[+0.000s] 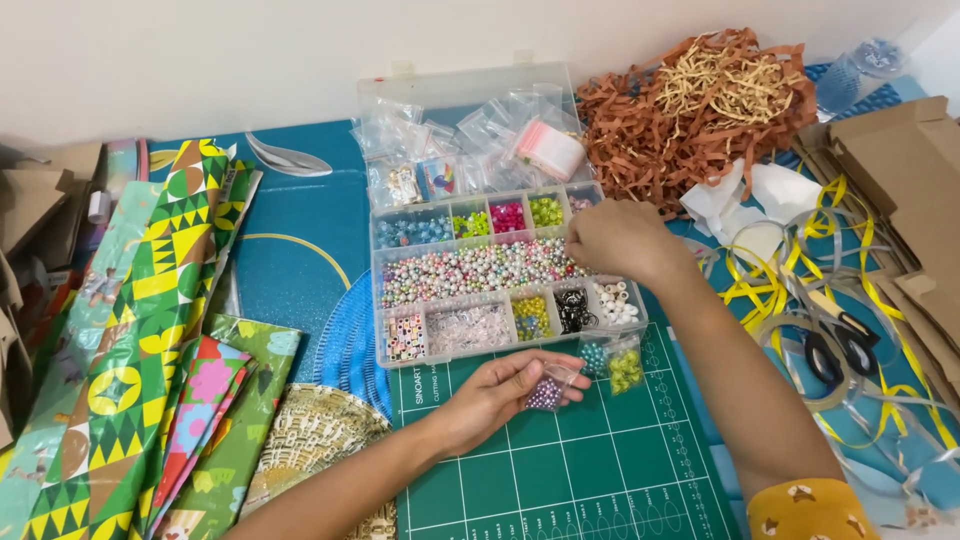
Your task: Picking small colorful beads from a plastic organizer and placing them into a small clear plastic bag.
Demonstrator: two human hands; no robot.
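Head cam: left hand [497, 393] lies palm up on green cutting mat [560, 470], fingers pinching small clear bag [547, 392] of purple beads. Right hand [612, 238] reaches into bead box [500, 275], fingertips bunched over mixed-bead tray; can't tell if gripping anything. Scissors [838, 345] far right.

right hand [620, 240] fingers: hidden behind knuckles | scissors [835, 345]: partly under ribbon | wrapping paper [130, 380]: cut off by frame edge

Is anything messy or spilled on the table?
No beads look spilled; they sit sorted in the bead box. Two small bead bags lie loose on the green cutting mat beside it. The messiest spot is the tangle of yellow and silver ribbon on the right, partly burying the black scissors.
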